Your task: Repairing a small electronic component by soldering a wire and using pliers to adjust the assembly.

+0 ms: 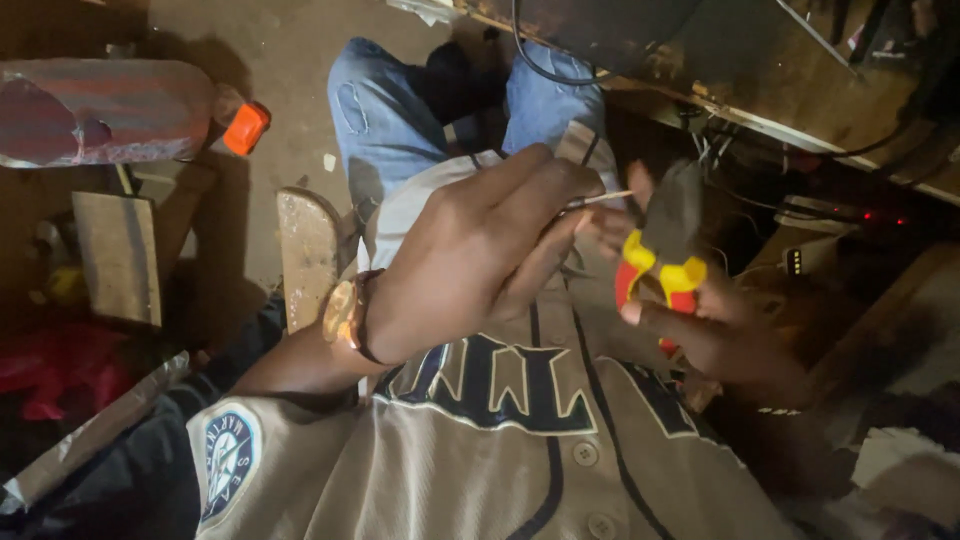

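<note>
At far left, around ten o'clock, a bottle (pixel 105 110) lies on its side with an orange cap (pixel 246 128) pointing right. Below it a wooden block (pixel 120 255) sits at nine o'clock, and a board (pixel 308 255) stands just left of centre, near the wristwatch (pixel 345 312).

The left hand (pixel 480 250) fills the centre, knuckles up, its fingers curled together and pinching a thin wire (pixel 600 200) whose bare end pokes out toward two o'clock. The wire sits just above the middle of the frame, between the two hands.

At three o'clock from centre the right hand (pixel 700 330) is wrapped around pliers (pixel 668 250) with yellow and red grips; the dark head rises toward twelve o'clock, close beside the wire tip. Whether the head actually touches the wire is hard to tell in this dim light.

Along the upper right runs a wooden bench (pixel 780 90), with a black cable (pixel 545 70) hanging from it at one o'clock.
</note>
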